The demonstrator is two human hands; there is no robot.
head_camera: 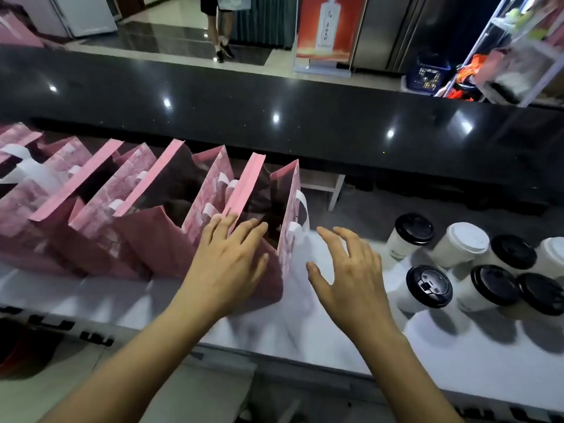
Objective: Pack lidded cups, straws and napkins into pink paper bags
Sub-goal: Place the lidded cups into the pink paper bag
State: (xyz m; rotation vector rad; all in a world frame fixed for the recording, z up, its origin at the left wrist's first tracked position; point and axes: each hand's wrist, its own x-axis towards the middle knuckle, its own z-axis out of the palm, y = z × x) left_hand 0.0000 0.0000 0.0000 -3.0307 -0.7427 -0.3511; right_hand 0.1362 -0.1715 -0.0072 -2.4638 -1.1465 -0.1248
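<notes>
The rightmost pink paper bag (276, 227) in the row is seen just left of the frame's centre, standing upright on the white counter (335, 331) with its mouth open upward. Its long axis runs from the near edge of the counter away toward the black bar top (274, 96), and its inside is too dark for any contents to be told. The left hand (227, 264) is laid against the near end of this bag, fingers straight and spread, the fingertips reaching the rim; nothing is gripped by it. The right hand (351, 270) is held open just beside the bag's right wall, fingers spread and slightly bent, holding nothing; whether it touches the white handle (300, 213) there cannot be told.

The lidded cups (464, 264) are grouped at the right of the frame, well apart from the bag and lying to the right of both hands. The black-lidded cup (427, 288) at the near left of the group is closest to the right hand, so a reach for a cup is judged to fall to that hand, with the bag steadied by the left. Some cups carry white lids, others black.

More open pink bags (100, 206) are lined up to the left. No straws or napkins can be made out.
</notes>
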